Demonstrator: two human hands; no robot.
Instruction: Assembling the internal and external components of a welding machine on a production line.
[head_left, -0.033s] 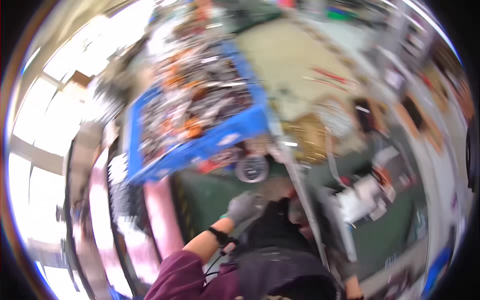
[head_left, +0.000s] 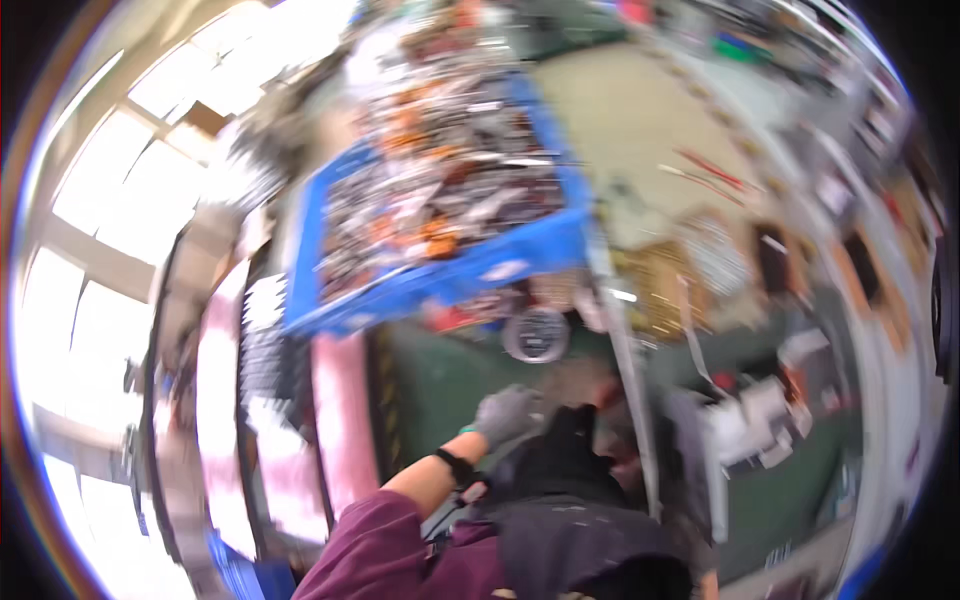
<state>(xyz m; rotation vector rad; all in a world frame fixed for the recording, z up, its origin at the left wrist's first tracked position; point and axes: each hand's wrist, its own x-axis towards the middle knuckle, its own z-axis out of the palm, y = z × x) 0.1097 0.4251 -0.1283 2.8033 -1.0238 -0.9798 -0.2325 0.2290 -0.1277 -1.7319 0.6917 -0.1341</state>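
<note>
My left hand (head_left: 508, 415), in a light grey glove, is held out in front of my dark apron (head_left: 590, 530), above the green floor. A black band (head_left: 456, 465) circles that wrist, below a maroon sleeve. Motion blur smears the fingers, so I cannot tell whether they hold anything. Nearest to this hand, beyond it, is a round container (head_left: 536, 334) with a pale rim and dark contents. At the lower right, a blurred grey patch with a sliver of skin (head_left: 710, 582) appears to be my right hand and arm, partly cut off. Its fingers cannot be made out.
A big blue crate (head_left: 440, 295) heaped with grey and orange pieces stands ahead. Right of it lie red-handled tools (head_left: 712, 170) on a pale table (head_left: 610, 110) and a pile of golden pieces (head_left: 660, 290). Pink rolls or panels (head_left: 342, 410) stand at left. White items (head_left: 755, 425) sit at right.
The view has swung, so the crate, table and pink panels appear farther right. My left hand keeps much the same pose. The skin at the lower right has slipped mostly out of the picture.
</note>
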